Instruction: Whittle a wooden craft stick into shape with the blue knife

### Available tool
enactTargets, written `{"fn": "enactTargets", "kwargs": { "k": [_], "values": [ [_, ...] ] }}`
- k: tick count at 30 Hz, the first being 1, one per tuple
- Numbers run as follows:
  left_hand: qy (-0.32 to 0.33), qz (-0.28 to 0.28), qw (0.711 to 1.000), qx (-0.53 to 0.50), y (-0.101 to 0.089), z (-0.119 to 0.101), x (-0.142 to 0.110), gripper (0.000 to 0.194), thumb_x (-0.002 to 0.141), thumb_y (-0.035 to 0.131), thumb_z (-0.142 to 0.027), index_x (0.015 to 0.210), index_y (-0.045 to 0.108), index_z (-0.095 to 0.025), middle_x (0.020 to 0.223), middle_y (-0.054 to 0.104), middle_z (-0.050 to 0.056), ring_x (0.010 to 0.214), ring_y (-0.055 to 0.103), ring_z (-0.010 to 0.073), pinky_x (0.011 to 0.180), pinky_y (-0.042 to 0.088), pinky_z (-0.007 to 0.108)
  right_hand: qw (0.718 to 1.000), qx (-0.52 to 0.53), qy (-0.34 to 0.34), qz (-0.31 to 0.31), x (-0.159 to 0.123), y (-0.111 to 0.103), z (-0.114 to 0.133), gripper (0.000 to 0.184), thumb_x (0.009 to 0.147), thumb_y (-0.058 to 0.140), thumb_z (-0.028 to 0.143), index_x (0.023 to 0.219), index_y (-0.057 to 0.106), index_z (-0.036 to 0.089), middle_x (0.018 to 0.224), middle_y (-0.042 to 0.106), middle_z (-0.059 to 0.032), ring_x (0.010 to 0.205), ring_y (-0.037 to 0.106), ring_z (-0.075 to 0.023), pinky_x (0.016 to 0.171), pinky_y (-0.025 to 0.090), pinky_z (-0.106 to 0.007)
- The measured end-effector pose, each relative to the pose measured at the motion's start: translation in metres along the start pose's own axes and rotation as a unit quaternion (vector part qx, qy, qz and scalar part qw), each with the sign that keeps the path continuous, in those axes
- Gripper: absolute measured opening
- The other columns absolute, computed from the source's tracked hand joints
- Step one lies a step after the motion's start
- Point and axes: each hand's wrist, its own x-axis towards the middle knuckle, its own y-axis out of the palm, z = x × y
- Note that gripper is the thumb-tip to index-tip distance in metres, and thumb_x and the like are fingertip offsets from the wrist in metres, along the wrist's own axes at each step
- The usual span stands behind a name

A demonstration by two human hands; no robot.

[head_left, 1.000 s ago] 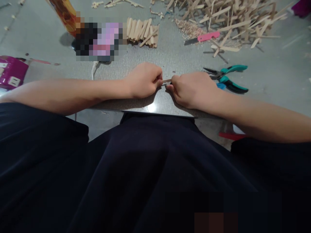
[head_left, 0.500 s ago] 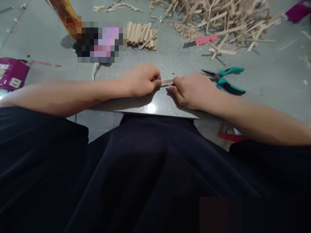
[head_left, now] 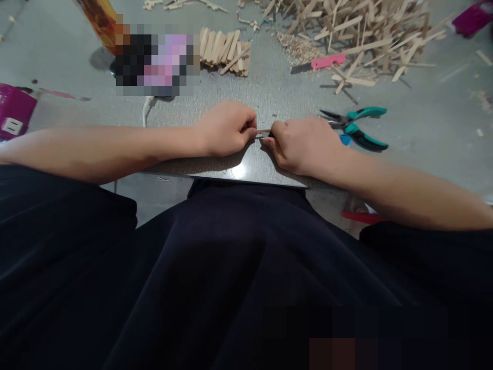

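My left hand (head_left: pixel 229 128) is closed, thumb and forefinger pinching one end of a thin, flat wooden craft stick (head_left: pixel 263 131) just above the table. The stick's other end meets the curled fingers of my right hand (head_left: pixel 300 144). That hand is closed too. A small dark part shows at its fingertips, and a blue end (head_left: pixel 345 139) shows behind its palm; these look like one slim tool, mostly hidden by the hand. Teal-and-black long-nose pliers (head_left: pixel 358 126) lie with spread handles just beyond my right wrist.
Behind my hands lies a row of craft sticks (head_left: pixel 225 49) beside a blurred-out phone (head_left: pixel 165 61) with a white cable. A pink-handled saw blade (head_left: pixel 327 61) rests by shavings (head_left: pixel 298 46) and a big stick heap (head_left: pixel 358 31). Purple objects (head_left: pixel 19 110) stand at the sides.
My right hand has shifted slightly left, closer to my left hand, so less of the stick shows between them. More of the blue end shows behind the right hand.
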Motion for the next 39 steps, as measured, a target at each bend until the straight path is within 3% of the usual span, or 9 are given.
{"fn": "enactTargets", "kwargs": {
  "k": [8, 12, 19, 23, 28, 32, 34, 36, 39],
  "values": [
    [-0.016, 0.016, 0.999, -0.028, 0.001, 0.004, 0.002, 0.012, 0.103, 0.087, -0.026, 0.091, 0.085, -0.027, 0.08, 0.075, 0.004, 0.101, 0.087, 0.0366, 0.103, 0.063, 0.045, 0.998, 0.051, -0.008, -0.023, 0.003, 0.008, -0.004, 0.058, 0.133, 0.053, 0.07, 0.129, 0.077, 0.017, 0.107, 0.083, -0.023, 0.106, 0.084, -0.0399, 0.089, 0.053, -0.042],
    [-0.027, 0.017, 0.999, -0.028, -0.003, -0.003, 0.002, 0.014, 0.101, 0.09, -0.022, 0.091, 0.085, -0.029, 0.082, 0.077, 0.003, 0.105, 0.088, 0.0377, 0.104, 0.064, 0.046, 0.999, 0.052, 0.003, -0.005, 0.007, 0.006, -0.002, 0.06, 0.132, 0.051, 0.07, 0.13, 0.077, 0.016, 0.11, 0.082, -0.0247, 0.11, 0.086, -0.0453, 0.094, 0.057, -0.047],
    [-0.04, 0.063, 0.994, 0.084, -0.017, -0.028, -0.005, 0.014, 0.116, 0.078, -0.021, 0.115, 0.092, -0.022, 0.104, 0.09, 0.008, 0.118, 0.09, 0.0358, 0.109, 0.067, 0.044, 0.999, 0.024, 0.016, 0.034, 0.009, -0.005, 0.0, 0.074, 0.132, 0.041, 0.075, 0.143, 0.084, 0.016, 0.117, 0.086, -0.0255, 0.122, 0.087, -0.0477, 0.103, 0.064, -0.052],
    [-0.04, 0.077, 0.992, 0.092, -0.022, -0.032, -0.005, 0.018, 0.119, 0.073, -0.023, 0.118, 0.091, -0.025, 0.11, 0.091, 0.007, 0.123, 0.091, 0.0349, 0.113, 0.067, 0.043, 0.998, 0.021, 0.02, 0.059, 0.007, -0.013, 0.004, 0.073, 0.132, 0.037, 0.067, 0.152, 0.084, 0.015, 0.13, 0.089, -0.0292, 0.127, 0.087, -0.0494, 0.108, 0.065, -0.057],
    [-0.035, 0.099, 0.99, 0.095, -0.027, -0.031, -0.005, 0.025, 0.119, 0.068, -0.026, 0.123, 0.092, -0.023, 0.118, 0.093, 0.012, 0.129, 0.092, 0.0377, 0.114, 0.068, 0.043, 0.997, 0.005, 0.014, 0.075, 0.006, -0.019, 0.006, 0.067, 0.133, 0.038, 0.061, 0.147, 0.084, 0.013, 0.134, 0.09, -0.0321, 0.133, 0.088, -0.0502, 0.112, 0.066, -0.057],
    [-0.027, 0.088, 0.993, 0.073, -0.022, -0.022, -0.005, 0.025, 0.12, 0.066, -0.032, 0.12, 0.091, -0.025, 0.109, 0.091, 0.008, 0.125, 0.091, 0.0352, 0.11, 0.066, 0.041, 0.999, 0.012, 0.019, 0.047, 0.008, -0.011, 0.003, 0.067, 0.135, 0.04, 0.07, 0.139, 0.084, 0.02, 0.123, 0.089, -0.0273, 0.132, 0.088, -0.0483, 0.112, 0.067, -0.057],
    [-0.029, 0.054, 0.997, 0.053, -0.013, -0.012, -0.003, 0.017, 0.116, 0.074, -0.03, 0.111, 0.089, -0.025, 0.098, 0.087, 0.007, 0.12, 0.091, 0.0376, 0.11, 0.066, 0.044, 0.999, 0.016, 0.019, 0.036, 0.01, -0.006, 0.0, 0.062, 0.134, 0.044, 0.07, 0.131, 0.083, 0.022, 0.114, 0.087, -0.0243, 0.125, 0.088, -0.0476, 0.108, 0.066, -0.057],
    [-0.028, 0.021, 0.999, 0.027, -0.004, 0.0, -0.001, 0.009, 0.106, 0.083, -0.026, 0.098, 0.086, -0.026, 0.085, 0.08, 0.005, 0.111, 0.091, 0.0387, 0.106, 0.066, 0.045, 0.999, 0.033, 0.014, 0.025, 0.013, -0.001, -0.004, 0.057, 0.133, 0.049, 0.069, 0.121, 0.08, 0.022, 0.103, 0.083, -0.0214, 0.114, 0.086, -0.0444, 0.103, 0.064, -0.054],
    [-0.021, -0.006, 0.999, -0.034, 0.003, 0.012, 0.001, 0.015, 0.104, 0.088, -0.027, 0.089, 0.084, -0.027, 0.077, 0.075, 0.005, 0.101, 0.088, 0.0382, 0.102, 0.066, 0.047, 0.997, 0.076, -0.013, -0.005, 0.015, 0.004, -0.011, 0.052, 0.132, 0.055, 0.067, 0.111, 0.073, 0.023, 0.09, 0.074, -0.016, 0.099, 0.08, -0.0372, 0.093, 0.057, -0.046]
  ]
}}
